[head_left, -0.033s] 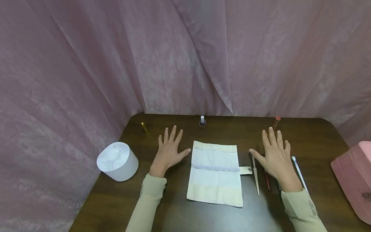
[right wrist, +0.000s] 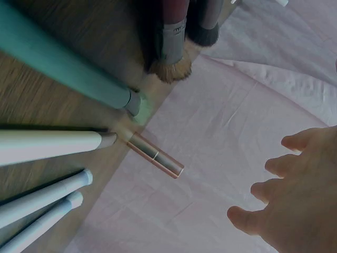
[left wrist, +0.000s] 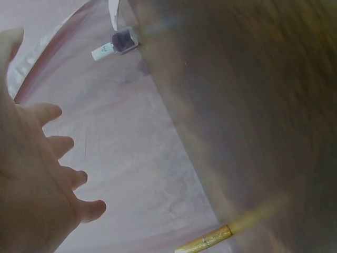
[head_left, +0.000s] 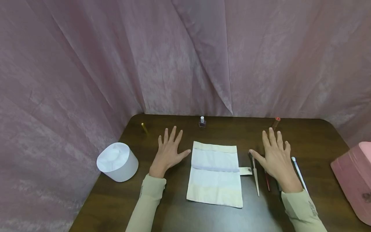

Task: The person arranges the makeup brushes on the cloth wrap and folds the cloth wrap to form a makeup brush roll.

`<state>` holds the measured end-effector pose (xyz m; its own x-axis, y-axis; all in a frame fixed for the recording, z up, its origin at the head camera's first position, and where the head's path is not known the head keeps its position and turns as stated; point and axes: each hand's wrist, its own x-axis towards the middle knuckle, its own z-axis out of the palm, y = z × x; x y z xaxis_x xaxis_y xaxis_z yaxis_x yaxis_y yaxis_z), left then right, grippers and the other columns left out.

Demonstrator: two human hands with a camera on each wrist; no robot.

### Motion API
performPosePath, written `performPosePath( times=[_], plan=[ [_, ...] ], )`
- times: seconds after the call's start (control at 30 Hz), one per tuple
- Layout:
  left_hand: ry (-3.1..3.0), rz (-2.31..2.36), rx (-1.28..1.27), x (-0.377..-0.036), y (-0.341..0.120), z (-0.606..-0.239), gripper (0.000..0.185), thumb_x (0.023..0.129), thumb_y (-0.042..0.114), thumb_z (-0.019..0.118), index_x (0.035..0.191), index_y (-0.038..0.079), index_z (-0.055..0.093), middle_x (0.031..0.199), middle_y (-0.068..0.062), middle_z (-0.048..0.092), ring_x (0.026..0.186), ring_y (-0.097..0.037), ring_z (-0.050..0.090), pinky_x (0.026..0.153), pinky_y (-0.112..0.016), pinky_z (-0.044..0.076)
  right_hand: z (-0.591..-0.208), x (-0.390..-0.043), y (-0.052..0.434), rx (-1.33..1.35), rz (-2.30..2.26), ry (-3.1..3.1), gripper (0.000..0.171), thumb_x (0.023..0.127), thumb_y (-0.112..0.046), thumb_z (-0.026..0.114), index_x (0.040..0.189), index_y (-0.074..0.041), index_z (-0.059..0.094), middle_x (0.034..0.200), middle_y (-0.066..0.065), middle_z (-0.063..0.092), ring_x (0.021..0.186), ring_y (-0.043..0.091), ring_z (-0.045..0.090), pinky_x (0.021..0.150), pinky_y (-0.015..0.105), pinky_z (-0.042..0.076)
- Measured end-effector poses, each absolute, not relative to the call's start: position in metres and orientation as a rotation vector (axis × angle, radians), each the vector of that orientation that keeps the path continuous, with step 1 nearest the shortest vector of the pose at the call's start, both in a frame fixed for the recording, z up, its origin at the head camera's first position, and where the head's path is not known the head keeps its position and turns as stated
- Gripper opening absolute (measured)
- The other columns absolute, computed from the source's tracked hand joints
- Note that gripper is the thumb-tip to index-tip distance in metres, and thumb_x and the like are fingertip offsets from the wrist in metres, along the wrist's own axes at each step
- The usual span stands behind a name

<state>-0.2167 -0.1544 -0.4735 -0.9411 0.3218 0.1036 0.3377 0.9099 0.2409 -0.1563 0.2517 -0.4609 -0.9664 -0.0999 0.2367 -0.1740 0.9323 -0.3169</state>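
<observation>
My left hand (head_left: 168,154) is held with its fingers spread, left of a flat cream cloth brush roll (head_left: 214,188), and holds nothing. On the roll's other side, my right hand (head_left: 276,162) spreads its fingers above several makeup brushes, partly hiding them. In the right wrist view these include a red-handled brush (right wrist: 171,42) with tan bristles, a dark-bristled brush (right wrist: 204,29), a green-handled brush (right wrist: 68,68) and a white-handled brush (right wrist: 47,146). Two thinner pale sticks (right wrist: 50,196) lie beside them. The roll's snap tab (head_left: 245,171) points toward the right hand.
A small nail polish bottle (head_left: 202,123) with a white cap stands near the far edge. A gold tube (head_left: 144,128) is at far left, a brown lipstick-like tube (head_left: 276,122) at far right. A white round container (head_left: 124,167) sits left, a pink bin (head_left: 350,180) right.
</observation>
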Motion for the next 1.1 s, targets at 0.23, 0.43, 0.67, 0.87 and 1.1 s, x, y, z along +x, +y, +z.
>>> performPosePath(
  times=[0.23,0.43,0.67,0.87,1.1],
  plan=[
    [-3.022,-0.428,-0.523,-0.216,-0.154,-0.477,0.095,0.093,0.068,0.055,0.164,0.019,0.016,0.169,-0.005,-0.007,0.152,-0.036,-0.016,0.115,-0.067,-0.002,-0.464,-0.152,0.254,0.211,0.499,-2.862,0.098,0.099,-0.061,0.051,0.16,0.003,0.01,0.166,0.027,-0.002,0.15,0.046,-0.011,0.107,0.077,0.002],
    [-3.011,-0.492,-0.535,-0.218,-0.154,-0.477,0.097,0.092,0.069,0.053,0.164,0.017,0.015,0.169,-0.007,-0.006,0.152,-0.036,-0.014,0.115,-0.068,-0.001,-0.463,-0.152,0.253,0.217,0.544,-2.851,0.098,0.099,-0.06,0.052,0.159,0.005,0.009,0.166,0.026,-0.007,0.15,0.046,-0.012,0.108,0.077,0.001],
    [-3.048,-0.75,-0.546,-0.216,-0.149,-0.479,0.101,0.092,0.066,0.058,0.164,0.022,0.004,0.169,-0.003,-0.01,0.153,-0.032,-0.014,0.116,-0.067,0.005,-0.459,-0.153,0.251,0.186,0.729,-2.816,0.093,0.103,-0.053,0.05,0.157,0.011,0.01,0.163,0.032,-0.009,0.148,0.053,-0.009,0.106,0.079,0.004],
    [-3.042,-1.066,-0.574,-0.215,-0.143,-0.476,0.103,0.091,0.057,0.067,0.164,0.026,0.001,0.169,0.003,-0.01,0.153,-0.027,-0.011,0.114,-0.069,0.012,-0.455,-0.157,0.245,0.134,0.896,-2.78,0.089,0.103,-0.046,0.056,0.156,0.011,0.013,0.162,0.036,0.0,0.144,0.06,0.006,0.104,0.08,0.012],
    [-3.054,-1.239,-0.658,-0.217,-0.138,-0.473,0.108,0.086,0.047,0.077,0.165,0.023,0.007,0.17,0.0,-0.002,0.154,-0.029,0.006,0.114,-0.061,0.026,-0.453,-0.162,0.238,0.124,0.953,-2.803,0.082,0.102,-0.034,0.061,0.153,0.015,0.018,0.151,0.041,0.019,0.126,0.063,0.037,0.091,0.075,0.038]
  ],
)
